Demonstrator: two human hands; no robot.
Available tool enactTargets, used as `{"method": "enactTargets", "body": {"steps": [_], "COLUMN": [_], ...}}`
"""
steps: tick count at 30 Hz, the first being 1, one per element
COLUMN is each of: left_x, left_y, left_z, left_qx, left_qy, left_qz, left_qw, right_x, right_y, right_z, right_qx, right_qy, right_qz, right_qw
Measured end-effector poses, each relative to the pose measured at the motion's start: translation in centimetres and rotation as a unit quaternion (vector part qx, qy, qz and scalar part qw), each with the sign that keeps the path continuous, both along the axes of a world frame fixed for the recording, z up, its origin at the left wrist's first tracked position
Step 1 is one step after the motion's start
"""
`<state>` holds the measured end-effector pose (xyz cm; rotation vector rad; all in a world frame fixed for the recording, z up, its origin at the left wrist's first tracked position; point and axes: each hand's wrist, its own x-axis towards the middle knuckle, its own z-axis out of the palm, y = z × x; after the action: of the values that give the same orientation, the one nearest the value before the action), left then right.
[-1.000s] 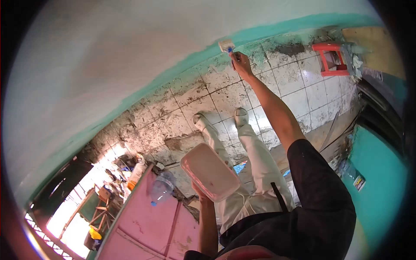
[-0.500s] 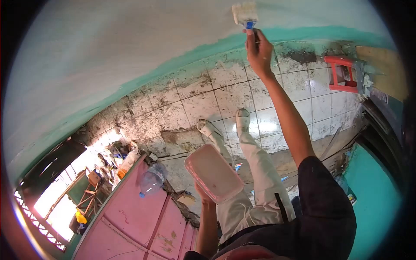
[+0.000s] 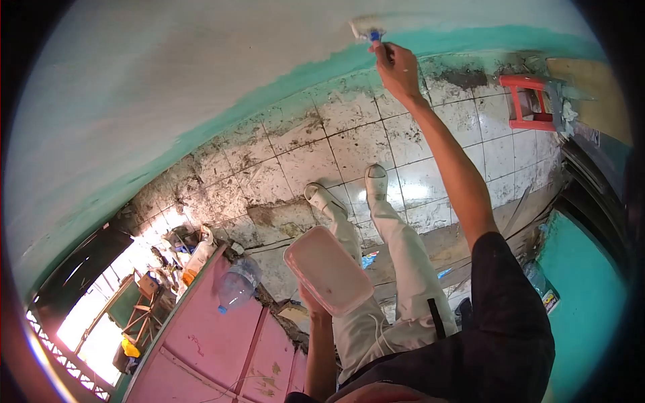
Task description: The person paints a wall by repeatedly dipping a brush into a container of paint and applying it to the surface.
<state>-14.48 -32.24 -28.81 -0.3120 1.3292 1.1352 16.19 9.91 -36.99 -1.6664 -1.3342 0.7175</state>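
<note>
My right hand (image 3: pixel 398 69) is closed round the handle of a paintbrush (image 3: pixel 375 35), whose pale bristles press against the wall (image 3: pixel 222 60). That wall is whitish grey above, with a teal band (image 3: pixel 430 46) along its lower part. Down by my legs, my left hand (image 3: pixel 312 300) grips a rectangular plastic tub (image 3: pixel 329 272) at its near left side. Rounded corners and a pale, pinkish inside mark the tub. Most of my left fingers are hidden behind it.
Stained white tiles (image 3: pixel 356 144) cover the floor under my feet. A red stool (image 3: pixel 527 101) stands at the right. On the left are a pink panel (image 3: pixel 208 329), a large clear plastic bottle (image 3: pixel 236 285) and a cluttered heap (image 3: pixel 191 252) by the bright opening.
The paintbrush has moved down and slightly left along the wall, and its bristles are now tilted left. My left hand still holds the tub in nearly the same place.
</note>
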Motion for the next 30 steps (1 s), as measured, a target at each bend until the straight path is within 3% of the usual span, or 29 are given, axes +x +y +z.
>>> {"method": "enactTargets", "body": {"steps": [2,4,6,8,9,11,12,14,17,20,22,24,26,28,30], "left_x": [-0.5,-1.0,-2.0,-3.0,-3.5,-4.4,-4.6,-5.1,-4.7,-5.8,-5.8,-5.7,-6.1,-7.2,-8.3], "left_y": [-0.2,-0.5,-0.7,-1.0,-1.2,-0.2,0.8,2.2,4.2,4.8,4.6,4.7,4.5,3.9,3.3], "left_z": [-0.5,-1.3,-2.3,-3.6,-4.0,-3.8,-3.8,-3.2,-1.4,-1.5,-1.6,-1.7,-2.2,-2.8,-3.6], "left_qx": [0.0,0.0,-0.002,0.017,0.034,0.044,0.06,0.076,0.056,0.042,0.055,0.05,0.038,0.022,0.01], "left_qy": [-0.003,-0.006,-0.007,0.001,0.009,0.062,0.107,0.102,0.082,0.023,-0.03,-0.05,-0.061,-0.06,-0.057], "left_qz": [0.002,0.008,0.009,0.0,-0.005,-0.05,-0.086,-0.105,-0.096,-0.067,-0.066,-0.056,-0.051,-0.046,-0.037], "left_qw": [1.0,1.0,1.0,1.0,0.999,0.996,0.989,0.986,0.99,0.997,0.996,0.996,0.996,0.997,0.998], "right_x": [-0.7,-1.4,-1.6,-1.0,-0.3,0.2,-0.1,0.3,1.7,2.4,1.6,0.8,-0.4,-1.3,-1.3], "right_y": [-1.0,-1.1,-0.5,0.7,1.5,1.7,1.4,0.9,1.3,3.1,2.1,0.0,-1.3,-1.8,-0.2], "right_z": [5.3,7.3,5.4,-1.2,-5.7,-14.3,-15.2,-16.2,-14.4,-7.7,-0.6,2.9,5.8,3.8,-2.8], "right_qx": [0.057,0.143,0.177,0.143,0.078,0.028,0.032,-0.267,-0.37,-0.262,-0.254,0.011,0.02,0.026,0.086], "right_qy": [-0.014,0.019,-0.003,-0.046,-0.044,-0.064,-0.059,0.055,0.093,0.121,0.118,-0.05,-0.002,0.058,0.04], "right_qz": [0.009,-0.01,-0.018,-0.032,0.006,-0.031,-0.036,-0.036,-0.008,0.001,0.002,0.089,0.054,0.017,0.025], "right_qw": [0.998,0.99,0.984,0.988,0.996,0.997,0.997,0.961,0.924,0.957,0.96,0.995,0.998,0.998,0.995]}}
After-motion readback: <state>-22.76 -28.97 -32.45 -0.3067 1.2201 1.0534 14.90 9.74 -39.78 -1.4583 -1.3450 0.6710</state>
